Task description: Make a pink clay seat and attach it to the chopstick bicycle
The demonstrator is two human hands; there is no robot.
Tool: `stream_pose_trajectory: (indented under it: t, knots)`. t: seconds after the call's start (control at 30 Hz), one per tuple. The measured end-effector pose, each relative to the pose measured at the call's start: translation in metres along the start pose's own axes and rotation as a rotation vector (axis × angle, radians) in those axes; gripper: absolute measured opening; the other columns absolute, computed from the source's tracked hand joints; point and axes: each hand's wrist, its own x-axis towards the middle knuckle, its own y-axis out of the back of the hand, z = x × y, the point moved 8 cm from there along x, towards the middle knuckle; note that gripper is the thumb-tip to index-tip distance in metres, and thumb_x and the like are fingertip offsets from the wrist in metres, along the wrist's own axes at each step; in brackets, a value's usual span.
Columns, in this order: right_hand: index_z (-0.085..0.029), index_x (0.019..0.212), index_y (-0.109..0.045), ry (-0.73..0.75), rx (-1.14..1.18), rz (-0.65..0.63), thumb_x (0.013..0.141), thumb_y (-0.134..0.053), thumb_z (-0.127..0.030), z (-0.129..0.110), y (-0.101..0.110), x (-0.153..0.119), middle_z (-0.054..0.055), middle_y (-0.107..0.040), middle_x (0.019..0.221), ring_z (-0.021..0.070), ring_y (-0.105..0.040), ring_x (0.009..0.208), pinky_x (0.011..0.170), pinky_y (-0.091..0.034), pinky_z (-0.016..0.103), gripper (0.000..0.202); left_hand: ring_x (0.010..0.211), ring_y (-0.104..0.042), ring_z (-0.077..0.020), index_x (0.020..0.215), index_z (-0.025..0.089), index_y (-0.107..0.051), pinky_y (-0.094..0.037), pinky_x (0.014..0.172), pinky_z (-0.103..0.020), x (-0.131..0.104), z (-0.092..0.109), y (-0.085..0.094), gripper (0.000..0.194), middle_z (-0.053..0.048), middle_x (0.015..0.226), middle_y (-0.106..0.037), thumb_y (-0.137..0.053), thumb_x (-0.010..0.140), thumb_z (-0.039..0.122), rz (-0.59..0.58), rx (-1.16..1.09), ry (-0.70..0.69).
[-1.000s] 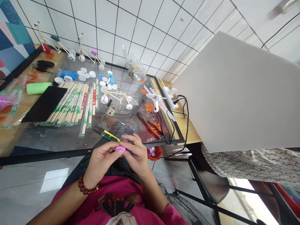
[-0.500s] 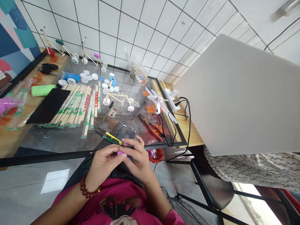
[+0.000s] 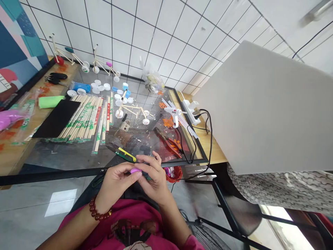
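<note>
A small purple lump (image 3: 134, 171) is pinched between my two hands over the table's front edge. My left hand (image 3: 117, 180), with a red bead bracelet on the wrist, holds it with thumb and fingers. My right hand (image 3: 153, 177) presses on it from the other side, its outer fingers raised. Just beyond my fingers lie yellow-green thread snips (image 3: 126, 153). Farther back on the glass stands a small bicycle model made of sticks (image 3: 134, 110), with white caps for wheels.
Wrapped chopsticks (image 3: 83, 118) and a black sheet (image 3: 56, 118) lie left. Red-handled pliers (image 3: 170, 144), a white glue gun (image 3: 174, 113) with its cord, and a power strip (image 3: 191, 113) are right. Two more stick bicycles (image 3: 104, 66) (image 3: 70, 55) stand at the back. A grey-white panel (image 3: 265, 111) rises at right.
The view has shifted slightly, and a little more of the purple lump shows between my fingers. Both hands keep nearly the same pose.
</note>
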Motion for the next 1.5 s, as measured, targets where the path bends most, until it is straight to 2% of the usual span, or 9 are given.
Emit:
stream_pose_trajectory:
  t: [0.3, 0.4, 0.47, 0.57, 0.63, 0.9, 1.0, 1.23, 1.5]
  knots:
    - [-0.026, 0.110, -0.067, 0.029, -0.037, 0.013, 0.095, -0.059, -0.022, -0.010, 0.002, 0.001, 0.005, -0.071, 0.121, 0.0152, -0.070, 0.105, 0.119, -0.023, 0.044, 0.017, 0.082, -0.071, -0.0139, 0.083, 0.020, -0.080, -0.058, 0.076, -0.020, -0.005, 0.008, -0.002, 0.008, -0.003, 0.086, -0.078, -0.079, 0.076, 0.025, -0.033, -0.012, -0.038]
    - [-0.027, 0.109, -0.068, 0.005, -0.017, 0.041, 0.095, -0.061, -0.024, -0.011, 0.007, 0.004, 0.005, -0.073, 0.119, 0.0155, -0.070, 0.105, 0.118, -0.026, 0.044, 0.016, 0.086, -0.073, -0.0171, 0.098, 0.022, -0.079, -0.062, 0.077, -0.025, -0.009, 0.015, 0.000, 0.026, -0.004, 0.095, -0.078, -0.083, 0.072, 0.024, -0.038, -0.061, -0.073]
    - [-0.026, 0.108, -0.068, -0.018, -0.008, 0.082, 0.093, -0.065, -0.028, -0.009, 0.012, 0.008, 0.004, -0.074, 0.113, 0.0157, -0.071, 0.102, 0.117, -0.029, 0.044, 0.015, 0.084, -0.074, -0.0167, 0.104, 0.024, -0.078, -0.063, 0.075, -0.026, -0.012, 0.022, 0.006, 0.029, -0.004, 0.100, -0.078, -0.081, 0.075, 0.023, 0.017, -0.055, -0.135]
    - [-0.026, 0.106, -0.069, -0.018, -0.022, 0.131, 0.091, -0.070, -0.032, -0.007, 0.017, 0.012, 0.002, -0.076, 0.099, 0.0149, -0.073, 0.091, 0.114, -0.034, 0.043, 0.016, 0.082, -0.074, -0.0130, 0.100, 0.027, -0.080, -0.062, 0.073, -0.021, -0.016, 0.031, 0.016, 0.018, -0.002, 0.102, -0.077, -0.073, 0.084, 0.021, 0.139, 0.069, -0.272]
    - [-0.025, 0.106, -0.070, -0.006, -0.027, 0.136, 0.091, -0.070, -0.032, -0.005, 0.015, 0.012, 0.001, -0.076, 0.092, 0.0138, -0.072, 0.085, 0.113, -0.036, 0.042, 0.017, 0.088, -0.073, -0.0124, 0.102, 0.029, -0.079, -0.061, 0.077, -0.019, -0.019, 0.036, 0.018, 0.022, 0.000, 0.104, -0.077, -0.070, 0.086, 0.018, 0.178, 0.172, -0.349]
    - [-0.026, 0.107, -0.070, -0.015, -0.046, 0.119, 0.091, -0.070, -0.030, 0.000, 0.009, 0.009, -0.002, -0.074, 0.085, 0.0125, -0.070, 0.077, 0.113, -0.035, 0.043, 0.016, 0.096, -0.072, -0.0121, 0.115, 0.031, -0.075, -0.057, 0.090, -0.020, -0.023, 0.040, 0.009, 0.037, 0.000, 0.108, -0.076, -0.065, 0.088, 0.008, 0.099, 0.448, -0.502]
    - [-0.025, 0.106, -0.070, 0.001, -0.068, 0.114, 0.089, -0.072, -0.022, -0.001, 0.012, 0.010, -0.002, -0.074, 0.085, 0.0116, -0.069, 0.076, 0.113, -0.032, 0.043, 0.018, 0.099, -0.071, -0.0121, 0.121, 0.031, -0.072, -0.056, 0.091, -0.020, -0.023, 0.040, 0.013, 0.042, 0.000, 0.112, -0.075, -0.066, 0.087, 0.007, 0.140, 0.450, -0.516]
    - [-0.024, 0.108, -0.069, 0.076, -0.031, 0.088, 0.087, -0.071, -0.016, -0.003, 0.014, 0.010, -0.002, -0.075, 0.085, 0.0107, -0.069, 0.075, 0.115, -0.033, 0.043, 0.022, 0.092, -0.072, -0.0111, 0.114, 0.030, -0.075, -0.058, 0.085, -0.020, -0.025, 0.048, 0.009, 0.041, 0.001, 0.105, -0.076, -0.068, 0.084, 0.002, 0.109, 0.469, -0.622]
    - [-0.028, 0.114, -0.068, 0.080, -0.058, 0.023, 0.093, -0.067, -0.026, -0.003, 0.013, 0.011, -0.002, -0.076, 0.088, 0.0112, -0.070, 0.078, 0.116, -0.032, 0.045, 0.022, 0.087, -0.073, -0.0129, 0.109, 0.029, -0.077, -0.059, 0.082, -0.022, -0.024, 0.048, 0.013, 0.037, 0.000, 0.101, -0.077, -0.074, 0.080, 0.006, 0.140, 0.479, -0.610]
